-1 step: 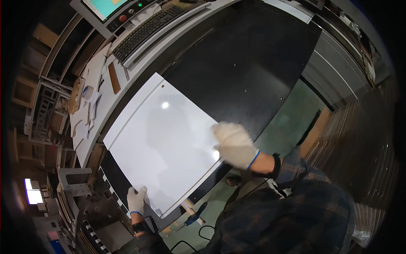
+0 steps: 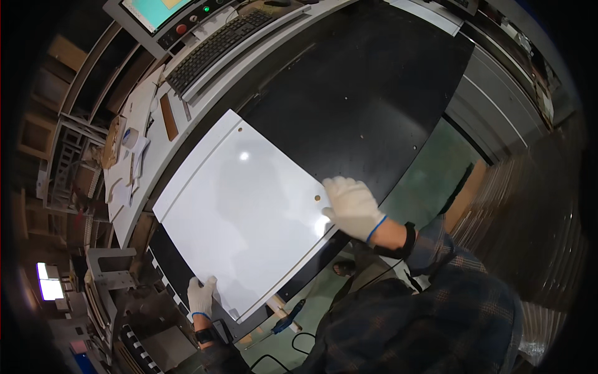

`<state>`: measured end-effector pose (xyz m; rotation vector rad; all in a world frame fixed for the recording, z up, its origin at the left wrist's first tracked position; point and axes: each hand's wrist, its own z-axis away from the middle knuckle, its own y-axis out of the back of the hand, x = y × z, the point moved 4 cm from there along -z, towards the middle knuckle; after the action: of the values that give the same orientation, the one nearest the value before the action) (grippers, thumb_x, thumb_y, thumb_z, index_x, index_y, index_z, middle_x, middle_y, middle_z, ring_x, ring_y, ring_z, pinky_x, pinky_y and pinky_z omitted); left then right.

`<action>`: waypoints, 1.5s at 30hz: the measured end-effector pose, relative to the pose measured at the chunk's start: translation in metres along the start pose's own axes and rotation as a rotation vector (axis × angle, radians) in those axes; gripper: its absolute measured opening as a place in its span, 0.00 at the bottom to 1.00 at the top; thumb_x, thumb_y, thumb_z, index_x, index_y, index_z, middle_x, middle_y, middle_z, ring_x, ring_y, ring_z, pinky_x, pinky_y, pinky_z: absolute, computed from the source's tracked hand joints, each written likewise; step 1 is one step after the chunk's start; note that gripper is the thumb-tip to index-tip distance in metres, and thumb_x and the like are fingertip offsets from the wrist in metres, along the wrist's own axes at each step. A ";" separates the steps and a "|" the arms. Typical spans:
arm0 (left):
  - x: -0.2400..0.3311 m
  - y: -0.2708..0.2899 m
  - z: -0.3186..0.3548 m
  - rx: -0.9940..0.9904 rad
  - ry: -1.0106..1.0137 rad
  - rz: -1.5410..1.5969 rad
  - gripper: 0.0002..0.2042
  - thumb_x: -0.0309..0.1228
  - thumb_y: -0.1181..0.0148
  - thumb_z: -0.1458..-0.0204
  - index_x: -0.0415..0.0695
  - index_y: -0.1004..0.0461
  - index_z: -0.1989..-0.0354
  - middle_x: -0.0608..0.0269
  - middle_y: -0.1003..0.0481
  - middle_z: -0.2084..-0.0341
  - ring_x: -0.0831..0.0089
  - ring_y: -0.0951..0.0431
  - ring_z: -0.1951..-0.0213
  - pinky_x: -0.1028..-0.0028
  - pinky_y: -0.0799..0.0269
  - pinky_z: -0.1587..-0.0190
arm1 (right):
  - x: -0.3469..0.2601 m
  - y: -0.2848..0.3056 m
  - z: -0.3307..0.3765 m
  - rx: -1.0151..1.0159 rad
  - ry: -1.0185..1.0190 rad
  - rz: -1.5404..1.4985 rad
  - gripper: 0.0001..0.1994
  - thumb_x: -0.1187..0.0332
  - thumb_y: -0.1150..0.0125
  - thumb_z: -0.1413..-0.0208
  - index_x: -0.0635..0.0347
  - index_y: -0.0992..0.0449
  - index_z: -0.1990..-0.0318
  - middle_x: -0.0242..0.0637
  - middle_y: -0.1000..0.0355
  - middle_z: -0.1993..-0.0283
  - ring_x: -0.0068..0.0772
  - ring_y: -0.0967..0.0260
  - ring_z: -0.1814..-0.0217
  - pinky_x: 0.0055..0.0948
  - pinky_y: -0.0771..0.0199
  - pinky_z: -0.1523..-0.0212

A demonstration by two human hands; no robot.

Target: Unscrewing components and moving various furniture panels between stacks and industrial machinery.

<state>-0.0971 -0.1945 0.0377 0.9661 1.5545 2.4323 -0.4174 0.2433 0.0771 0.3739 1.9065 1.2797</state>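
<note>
A glossy white panel (image 2: 249, 212) lies flat on a black work surface (image 2: 349, 100). A groove runs along its left side and another along its right side. Two small round holes show, one near the far corner and one by my right hand. In a white knit glove, my left hand (image 2: 201, 295) closes on the panel's near left edge, thumb on top. My right hand (image 2: 352, 207), gloved the same way, bends its fingers over the right edge beside the hole. The undersides of both grips are hidden.
Beyond the panel to the left are a keyboard (image 2: 218, 53) and a monitor (image 2: 152, 11) with buttons. A brown strip (image 2: 168, 117) and a tape roll (image 2: 129, 137) lie on the side desk. A blue-handled screwdriver (image 2: 288, 316) sits below the panel's near edge. Stacked sheets (image 2: 517, 212) stand right.
My right hand has shifted slightly right toward the panel's edge, uncovering the round hole. The panel has moved very slightly; my left hand keeps its place.
</note>
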 end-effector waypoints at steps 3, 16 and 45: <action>0.000 -0.001 -0.004 -0.040 0.084 0.058 0.23 0.42 0.24 0.46 0.31 0.24 0.60 0.59 0.22 0.70 0.70 0.25 0.69 0.65 0.27 0.65 | 0.040 -0.020 -0.014 -0.279 -0.162 -0.183 0.24 0.53 0.36 0.41 0.66 0.25 0.48 0.56 0.27 0.51 0.60 0.24 0.49 0.53 0.25 0.46; 0.045 0.024 -0.016 -0.024 0.133 0.158 0.22 0.41 0.21 0.48 0.34 0.24 0.62 0.58 0.20 0.70 0.73 0.23 0.70 0.67 0.25 0.67 | 0.037 -0.052 -0.179 -0.513 -0.059 -0.181 0.30 0.51 0.33 0.45 0.75 0.20 0.48 0.65 0.20 0.49 0.59 0.20 0.43 0.45 0.22 0.41; 0.114 0.099 0.017 0.761 -0.747 -0.062 0.22 0.35 0.36 0.42 0.47 0.21 0.38 0.55 0.17 0.61 0.57 0.15 0.59 0.64 0.19 0.57 | -0.004 0.051 -0.205 0.224 1.026 0.070 0.16 0.75 0.39 0.40 0.64 0.23 0.44 0.50 0.24 0.42 0.56 0.25 0.38 0.44 0.23 0.38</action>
<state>-0.1537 -0.1830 0.1779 1.6239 2.0909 1.1254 -0.5766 0.1317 0.1595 -0.1693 2.9167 1.4417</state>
